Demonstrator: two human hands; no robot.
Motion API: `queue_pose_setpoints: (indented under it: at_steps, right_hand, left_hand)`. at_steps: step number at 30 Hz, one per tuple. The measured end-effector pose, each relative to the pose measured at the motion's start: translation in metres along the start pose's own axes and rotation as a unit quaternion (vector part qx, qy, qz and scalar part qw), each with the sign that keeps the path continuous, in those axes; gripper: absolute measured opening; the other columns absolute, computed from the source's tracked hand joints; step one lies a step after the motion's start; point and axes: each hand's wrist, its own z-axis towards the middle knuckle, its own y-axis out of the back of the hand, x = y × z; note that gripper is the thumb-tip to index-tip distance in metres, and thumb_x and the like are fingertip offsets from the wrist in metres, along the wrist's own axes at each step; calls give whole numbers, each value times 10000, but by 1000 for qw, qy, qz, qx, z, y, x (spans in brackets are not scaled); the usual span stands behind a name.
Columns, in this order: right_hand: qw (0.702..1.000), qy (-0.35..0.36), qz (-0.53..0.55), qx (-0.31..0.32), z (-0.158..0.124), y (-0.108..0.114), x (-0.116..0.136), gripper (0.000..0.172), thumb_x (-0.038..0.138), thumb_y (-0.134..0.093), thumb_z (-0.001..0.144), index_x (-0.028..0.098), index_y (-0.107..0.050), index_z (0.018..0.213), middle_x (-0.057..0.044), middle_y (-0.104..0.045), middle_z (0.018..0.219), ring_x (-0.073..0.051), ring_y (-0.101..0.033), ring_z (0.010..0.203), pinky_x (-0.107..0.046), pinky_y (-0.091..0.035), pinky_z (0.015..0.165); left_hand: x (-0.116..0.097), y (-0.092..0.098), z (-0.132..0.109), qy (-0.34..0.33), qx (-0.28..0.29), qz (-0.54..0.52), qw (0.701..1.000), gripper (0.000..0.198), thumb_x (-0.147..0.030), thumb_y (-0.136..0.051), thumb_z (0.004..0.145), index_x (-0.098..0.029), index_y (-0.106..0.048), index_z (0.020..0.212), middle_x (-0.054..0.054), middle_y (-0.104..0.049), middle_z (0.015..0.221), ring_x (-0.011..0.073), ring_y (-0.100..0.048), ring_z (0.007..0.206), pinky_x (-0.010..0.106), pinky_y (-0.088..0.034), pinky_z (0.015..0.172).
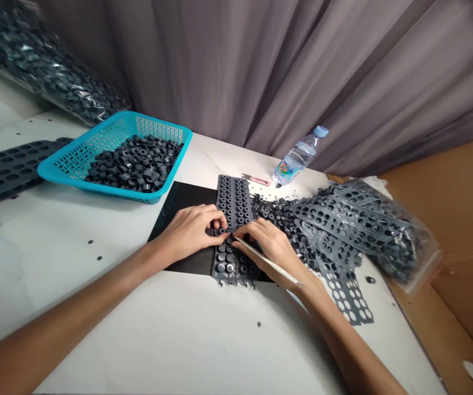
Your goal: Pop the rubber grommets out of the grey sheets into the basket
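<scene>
A dark grey moulded rubber sheet (pixel 234 197) with rows of round ring-shaped parts lies upright in my view on a black mat (pixel 187 219). My left hand (pixel 197 227) rests at the sheet's left edge, thumb and forefinger closed on it around one row. My right hand (pixel 271 241) holds a slim pale tool (pixel 273 266) like a pen, its tip at the sheet close to my left thumb. Below the fingers, the nearer rows show shiny round caps. The sheet's near edge is ragged. My fingers hide part of the middle rows.
A blue basket (pixel 156 196) of loose black rings stands at left, beside another perforated sheet (pixel 10 164) and a large filled bag (pixel 51 66). At right are a heap of punched sheets (pixel 326 214), a plastic bag (pixel 417 247), a water bottle (pixel 297 159) and pink thread snips (pixel 258 180).
</scene>
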Motion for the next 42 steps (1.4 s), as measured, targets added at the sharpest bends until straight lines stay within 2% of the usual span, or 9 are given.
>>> queue_pose_setpoints:
  at_steps: [8, 11, 13, 17, 23, 28, 31, 36, 42]
  right_hand:
    - [995, 28, -95, 8, -1, -14, -2, 307, 398, -520, 1093, 172, -670, 1237, -114, -729, 1026, -258, -602, 909, -394, -512, 852]
    - [990, 14, -136, -34, 0, -23, -2, 266, 339, -472, 1111, 174, -651, 1219, -124, -719, 1030, -276, -589, 927, -416, -499, 862]
    - [984, -35, -147, -91, 1, -23, -4, 269, 310, -428, 1120, 171, -618, 1251, -143, -702, 1073, -289, -581, 957, -429, -495, 872]
    - [964, -136, -172, -148, -6, -9, -23, 295, 322, -371, 1123, 175, -610, 1215, -150, -682, 1064, -309, -578, 965, -449, -490, 855]
    - [945, -171, -235, -147, -27, 17, -63, 291, 362, -423, 1100, 192, -652, 1043, -129, -666, 890, -303, -570, 841, -414, -453, 725]
    - [975, -172, -53, -127, -16, 14, -43, 314, 423, -510, 1082, 213, -576, 1307, -93, -697, 1023, -270, -642, 903, -396, -515, 793]
    - [985, -139, 60, -87, -6, 4, -17, 248, 421, -572, 1066, 248, -601, 1240, -61, -697, 1044, -220, -647, 880, -357, -532, 819]
    - [991, -70, 103, -50, -2, -5, 2, 176, 398, -604, 1059, 239, -674, 1087, -52, -674, 967, -195, -625, 860, -325, -529, 831]
    - [997, -18, 72, -17, -1, -5, 0, 197, 407, -598, 1062, 235, -692, 1070, -55, -726, 980, -209, -612, 865, -337, -512, 814]
  left_hand:
    - [-1, 1, 1, 7, 11, 2, 1000, 85, -329, -747, 878, -260, -707, 906, -40, -682, 865, 169, -653, 827, 289, -439, 732]
    - [-2, 1, 1, 16, 15, 4, 1000, 79, -335, -738, 889, -270, -716, 928, -44, -681, 872, 171, -654, 842, 295, -436, 745]
    - [-3, 2, 0, 20, 19, 3, 1000, 88, -351, -742, 893, -276, -723, 935, -45, -680, 872, 172, -652, 842, 298, -433, 745]
    - [-2, 3, -1, 20, 22, -3, 1000, 107, -376, -752, 893, -276, -727, 922, -42, -686, 882, 171, -644, 832, 299, -432, 746]
    - [-2, 2, -1, 9, 12, 9, 1000, 114, -377, -728, 918, -263, -721, 922, -31, -686, 885, 174, -646, 818, 302, -431, 734]
    - [1, 1, 0, -1, -21, 52, 998, 95, -341, -707, 941, -246, -704, 950, -18, -679, 897, 192, -645, 850, 336, -443, 793]
    - [5, 1, 1, 26, -29, 30, 999, 117, -368, -696, 957, -256, -706, 988, -12, -688, 931, 197, -652, 869, 339, -463, 799]
    - [9, 8, -2, 47, 6, -72, 996, 152, -382, -632, 993, -283, -676, 1099, -5, -719, 1042, 189, -674, 916, 324, -505, 817]
    - [4, 12, -4, -7, 17, -7, 1000, 110, -361, -694, 931, -280, -679, 1004, -20, -671, 1005, 182, -652, 896, 317, -485, 805]
